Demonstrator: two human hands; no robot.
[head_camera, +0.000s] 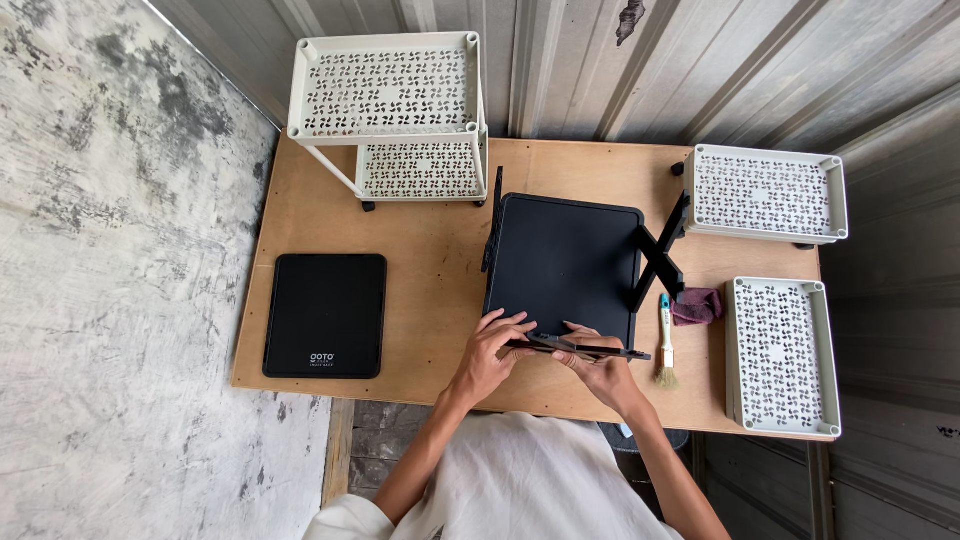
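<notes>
Your left hand and your right hand both hold a thin black bar. Your fingers are curled around it, left hand at its left end, right hand under its middle. The bar lies flat between your hands, right at the near edge of the big black tray. The tray sits on the wooden table. A small brush and a purple cloth lie just to the right.
</notes>
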